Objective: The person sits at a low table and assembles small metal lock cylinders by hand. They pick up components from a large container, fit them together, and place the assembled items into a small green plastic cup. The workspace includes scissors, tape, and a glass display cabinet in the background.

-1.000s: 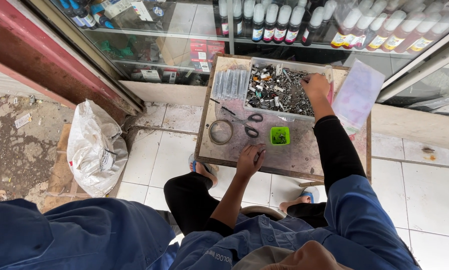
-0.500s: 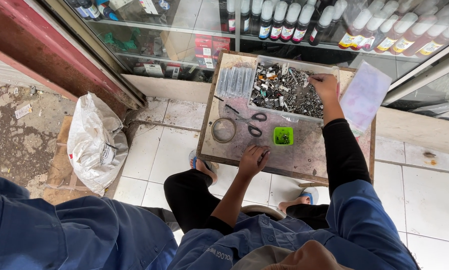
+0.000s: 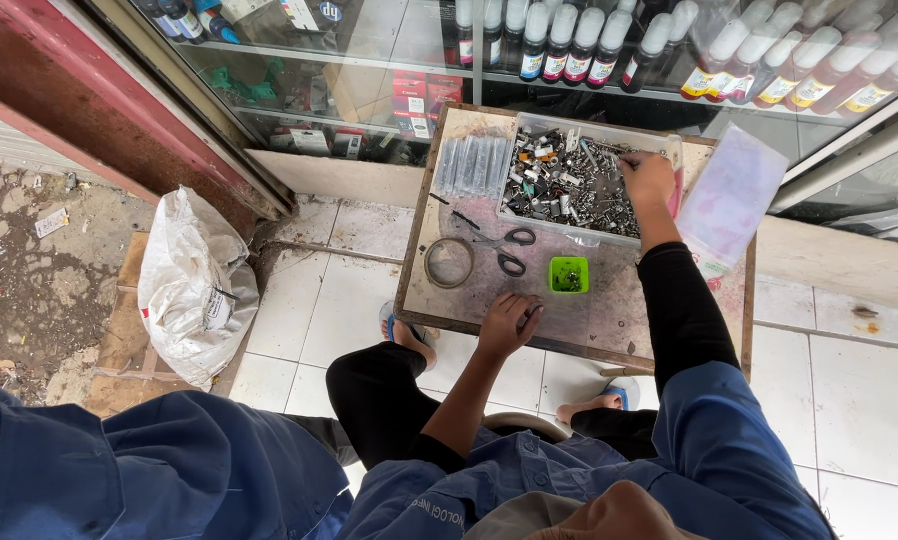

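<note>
The right hand (image 3: 647, 180) digs, fingers curled, into the tray of small metal parts (image 3: 567, 182), while the left hand (image 3: 507, 325) rests on the bench (image 3: 609, 320), its grip pinching a small dark part.

right hand (image 3: 647, 178) shifted within parts tray (image 3: 669, 150)

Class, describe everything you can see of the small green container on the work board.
The small green container is a square, open-topped tub, apparently plastic, bright green. It sits upright on the worn wooden board, just below the clear tray of small parts and right of the scissors. Dark bits lie inside. Neither hand touches it.
</note>
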